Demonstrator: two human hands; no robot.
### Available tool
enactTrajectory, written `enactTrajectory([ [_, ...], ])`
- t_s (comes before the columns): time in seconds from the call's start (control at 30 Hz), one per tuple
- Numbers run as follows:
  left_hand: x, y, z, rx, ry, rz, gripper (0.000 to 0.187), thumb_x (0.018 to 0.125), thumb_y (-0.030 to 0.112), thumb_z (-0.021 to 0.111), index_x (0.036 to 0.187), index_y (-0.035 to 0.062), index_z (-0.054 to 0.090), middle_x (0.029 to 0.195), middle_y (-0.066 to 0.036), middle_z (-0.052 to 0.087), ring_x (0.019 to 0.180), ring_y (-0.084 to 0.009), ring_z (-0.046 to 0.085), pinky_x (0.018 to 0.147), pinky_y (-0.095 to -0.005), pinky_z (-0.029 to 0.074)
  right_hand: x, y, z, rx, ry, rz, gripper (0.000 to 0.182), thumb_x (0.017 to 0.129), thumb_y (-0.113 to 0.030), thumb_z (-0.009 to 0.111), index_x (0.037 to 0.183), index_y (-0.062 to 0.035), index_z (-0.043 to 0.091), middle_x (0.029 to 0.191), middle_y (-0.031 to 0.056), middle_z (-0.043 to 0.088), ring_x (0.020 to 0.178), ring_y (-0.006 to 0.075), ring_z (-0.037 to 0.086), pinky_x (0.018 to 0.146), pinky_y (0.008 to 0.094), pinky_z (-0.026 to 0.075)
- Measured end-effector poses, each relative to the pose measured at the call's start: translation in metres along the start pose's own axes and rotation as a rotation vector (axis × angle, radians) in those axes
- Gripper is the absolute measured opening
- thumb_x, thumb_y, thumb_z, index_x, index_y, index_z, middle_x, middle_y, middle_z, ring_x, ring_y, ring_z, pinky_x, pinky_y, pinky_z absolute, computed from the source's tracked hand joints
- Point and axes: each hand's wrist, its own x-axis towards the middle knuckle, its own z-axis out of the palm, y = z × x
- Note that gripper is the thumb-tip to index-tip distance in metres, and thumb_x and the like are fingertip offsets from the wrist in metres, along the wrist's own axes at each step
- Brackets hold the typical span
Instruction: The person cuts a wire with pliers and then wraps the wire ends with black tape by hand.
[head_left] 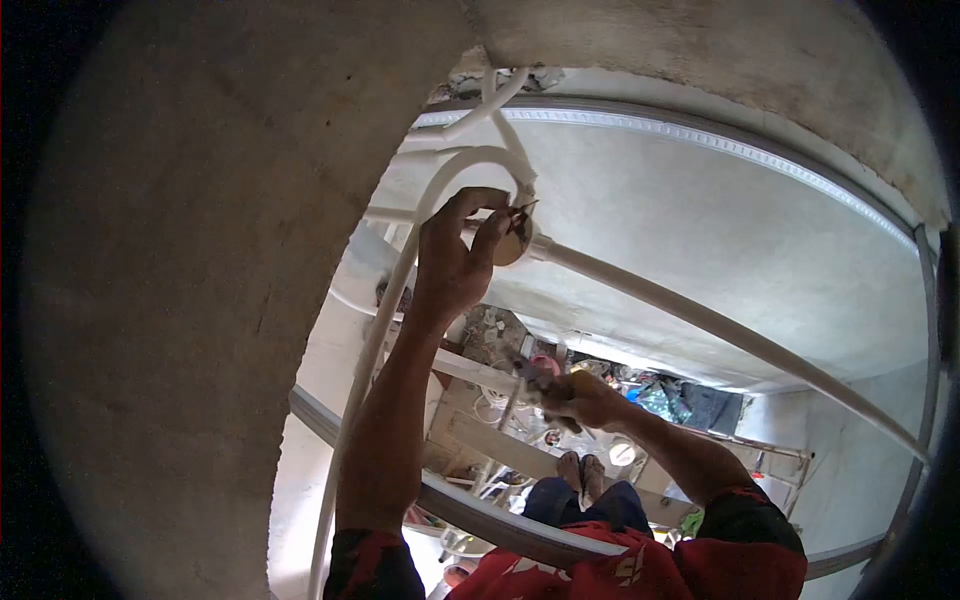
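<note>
My left hand (458,245) is raised at a round junction box (512,248) below the ceiling. Its thumb and fingers pinch the short dark wires (520,217) that stick out there. A curved white conduit (470,155) loops down to the box, and a straight pipe (690,312) runs off from it to the right. Lower down, my right hand (585,400) is closed around what looks like a pair of pliers (540,378), smeared by motion. The pliers are well apart from the box.
A rough concrete surface (200,250) fills the left side. A metal ceiling channel (600,118) curves across the top, and another (500,525) passes close to my chest. My bare feet (581,470) stand on a plank (505,447) high above a cluttered floor.
</note>
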Motion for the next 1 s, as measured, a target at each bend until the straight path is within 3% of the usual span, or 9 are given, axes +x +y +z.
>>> enactTrajectory([
  [0.17,-0.003,-0.014,-0.002,0.129,0.092,0.132,0.018,0.093,0.019,0.069,0.106,0.0066,0.072,0.105,-0.012,0.072,0.100,-0.0242,0.069,0.082,-0.0392,0.055,-0.006,0.062,-0.024,-0.128,0.110,0.235,0.015,0.095,-0.018,0.066,0.100,-0.0042,0.068,0.080,0.0025,0.069,0.069,0.0106,0.059,0.060,0.0318,0.047],
  [0.3,0.000,-0.013,-0.004,0.026,0.070,0.116,0.016,0.092,0.019,0.069,0.102,0.0068,0.074,0.102,-0.011,0.074,0.097,-0.0243,0.069,0.084,-0.0396,0.055,-0.024,0.065,-0.017,0.043,-0.160,0.262,0.044,0.093,-0.008,0.068,0.135,-0.0044,0.056,0.096,0.0021,0.065,0.083,0.0136,0.061,0.077,0.0326,0.053],
  [0.53,-0.003,-0.008,-0.006,-0.052,0.105,0.065,0.014,0.091,0.016,0.067,0.095,0.0062,0.076,0.094,-0.010,0.075,0.095,-0.0276,0.067,0.086,-0.0412,0.053,-0.082,-0.104,-0.007,0.017,-0.069,0.211,0.073,0.077,0.000,0.082,0.137,-0.0036,0.042,0.090,0.0115,0.064,0.072,0.0159,0.066,0.057,0.0280,0.056],
  [0.67,-0.003,-0.010,-0.002,-0.105,0.110,0.058,0.012,0.090,0.014,0.068,0.094,0.0058,0.077,0.094,-0.011,0.075,0.095,-0.0280,0.067,0.086,-0.0410,0.052,-0.117,-0.167,0.008,-0.271,0.124,0.001,0.072,0.076,-0.009,0.085,0.134,-0.0047,0.042,0.107,0.0136,0.061,0.089,0.0186,0.065,0.061,0.0300,0.056],
  [0.73,-0.003,-0.015,0.003,-0.091,0.148,0.073,0.012,0.088,0.012,0.068,0.093,0.0061,0.077,0.091,-0.011,0.075,0.094,-0.0287,0.067,0.087,-0.0416,0.052,-0.128,-0.205,0.006,-0.407,0.287,-0.053,0.043,0.097,-0.011,0.060,0.136,-0.0025,0.042,0.098,0.0101,0.054,0.081,0.0189,0.062,0.060,0.0321,0.057],
  [0.77,-0.001,-0.016,0.005,-0.081,0.165,0.083,0.011,0.088,0.012,0.068,0.093,0.0063,0.077,0.090,-0.010,0.075,0.093,-0.0291,0.067,0.087,-0.0419,0.051,-0.127,-0.255,0.020,-0.162,0.460,0.220,0.039,0.104,-0.009,0.043,0.142,-0.0009,0.040,0.094,0.0100,0.052,0.071,0.0184,0.059,0.053,0.0355,0.055],
  [0.8,-0.002,-0.016,0.005,-0.006,0.221,0.154,0.011,0.087,0.012,0.068,0.091,0.0061,0.077,0.090,-0.011,0.075,0.092,-0.0298,0.067,0.088,-0.0424,0.050,-0.133,-0.242,0.000,-0.009,0.288,-0.338,0.052,0.104,-0.023,0.047,0.146,0.0045,0.035,0.093,0.0110,0.055,0.066,0.0176,0.059,0.048,0.0375,0.053],
  [0.83,-0.002,-0.016,0.006,-0.021,0.215,0.153,0.011,0.087,0.012,0.068,0.091,0.0061,0.077,0.090,-0.011,0.075,0.092,-0.0298,0.067,0.088,-0.0424,0.050,-0.128,-0.246,-0.008,0.175,0.105,-0.572,0.068,0.101,-0.038,0.054,0.145,0.0096,0.035,0.094,0.0110,0.059,0.068,0.0174,0.061,0.053,0.0355,0.055],
  [1.0,-0.002,-0.012,0.007,-0.049,0.271,0.139,0.012,0.088,0.015,0.068,0.088,0.0070,0.077,0.088,-0.010,0.075,0.093,-0.0300,0.067,0.087,-0.0433,0.049,-0.126,-0.263,-0.011,-0.462,0.669,-0.127,0.061,0.099,-0.051,0.056,0.125,0.0042,0.060,0.087,0.0140,0.067,0.074,0.0195,0.065,0.068,0.0344,0.055],
])
